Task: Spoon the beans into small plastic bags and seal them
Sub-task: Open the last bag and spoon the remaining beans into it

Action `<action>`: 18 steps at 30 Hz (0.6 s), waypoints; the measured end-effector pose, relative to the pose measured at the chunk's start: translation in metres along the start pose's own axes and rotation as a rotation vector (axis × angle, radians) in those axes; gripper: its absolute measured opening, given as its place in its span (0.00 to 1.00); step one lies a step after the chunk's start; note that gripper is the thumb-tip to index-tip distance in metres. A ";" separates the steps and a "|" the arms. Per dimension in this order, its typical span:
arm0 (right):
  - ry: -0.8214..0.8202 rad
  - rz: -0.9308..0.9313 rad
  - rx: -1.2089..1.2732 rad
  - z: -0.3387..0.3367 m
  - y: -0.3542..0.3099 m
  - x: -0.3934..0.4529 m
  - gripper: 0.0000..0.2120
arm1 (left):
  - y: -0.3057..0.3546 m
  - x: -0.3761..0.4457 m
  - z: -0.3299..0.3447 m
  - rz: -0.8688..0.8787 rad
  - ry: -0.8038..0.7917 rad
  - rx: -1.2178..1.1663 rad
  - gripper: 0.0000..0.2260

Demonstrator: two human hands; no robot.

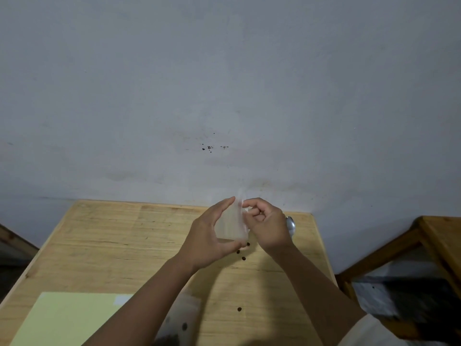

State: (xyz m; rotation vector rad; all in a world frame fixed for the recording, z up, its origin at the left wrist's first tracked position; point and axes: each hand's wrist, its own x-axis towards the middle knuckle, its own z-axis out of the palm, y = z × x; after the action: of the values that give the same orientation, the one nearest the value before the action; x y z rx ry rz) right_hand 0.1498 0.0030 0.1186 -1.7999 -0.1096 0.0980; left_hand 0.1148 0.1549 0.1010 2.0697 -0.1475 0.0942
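Observation:
A small clear plastic bag (231,224) is held up above the wooden table (124,245), between both hands. My left hand (210,236) grips it from the left, fingers at its top and thumb under its bottom edge. My right hand (268,224) pinches its upper right edge with curled fingers. A metal spoon (290,224) shows just behind my right hand. Several dark beans (243,258) lie loose on the table below the bag, and one more bean (239,309) lies nearer me.
A pale yellow sheet (67,318) lies at the table's near left. A clear bag with dark beans (182,320) sits under my left forearm. A wooden frame (404,245) stands to the right. A grey wall (224,96) rises right behind the table.

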 end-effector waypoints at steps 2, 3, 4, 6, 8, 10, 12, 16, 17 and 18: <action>-0.057 0.008 -0.023 0.002 -0.001 -0.002 0.11 | -0.006 0.001 -0.002 0.049 -0.084 0.113 0.51; -0.099 0.009 -0.022 0.003 -0.001 -0.003 0.10 | -0.008 0.002 -0.001 0.068 -0.109 0.141 0.54; -0.141 0.008 -0.018 0.005 -0.001 -0.003 0.10 | -0.008 0.002 -0.001 0.075 -0.122 0.147 0.55; -0.181 0.000 -0.053 0.007 0.000 -0.005 0.10 | -0.011 0.002 0.001 0.080 -0.098 0.148 0.54; -0.104 -0.047 -0.187 0.010 0.004 -0.005 0.11 | -0.016 0.000 0.003 0.098 0.009 0.169 0.49; 0.004 -0.136 -0.322 0.012 0.009 -0.006 0.11 | -0.020 -0.004 0.005 0.093 0.096 0.155 0.43; 0.016 -0.207 -0.291 0.013 0.015 -0.008 0.10 | -0.021 -0.008 0.007 0.070 0.142 0.109 0.38; 0.105 -0.112 -0.158 0.003 0.048 -0.008 0.06 | -0.034 -0.018 0.007 -0.043 0.200 0.087 0.36; 0.192 -0.065 -0.224 -0.004 0.062 -0.007 0.07 | -0.039 -0.020 0.008 -0.070 0.206 0.095 0.37; 0.267 0.015 -0.316 -0.012 0.079 -0.005 0.08 | -0.042 -0.023 0.008 -0.094 0.211 0.100 0.38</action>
State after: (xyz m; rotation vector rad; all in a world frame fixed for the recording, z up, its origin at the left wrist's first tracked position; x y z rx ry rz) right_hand 0.1477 -0.0278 0.0443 -2.1110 0.0840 -0.1585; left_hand 0.0980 0.1696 0.0582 2.1473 0.0853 0.2663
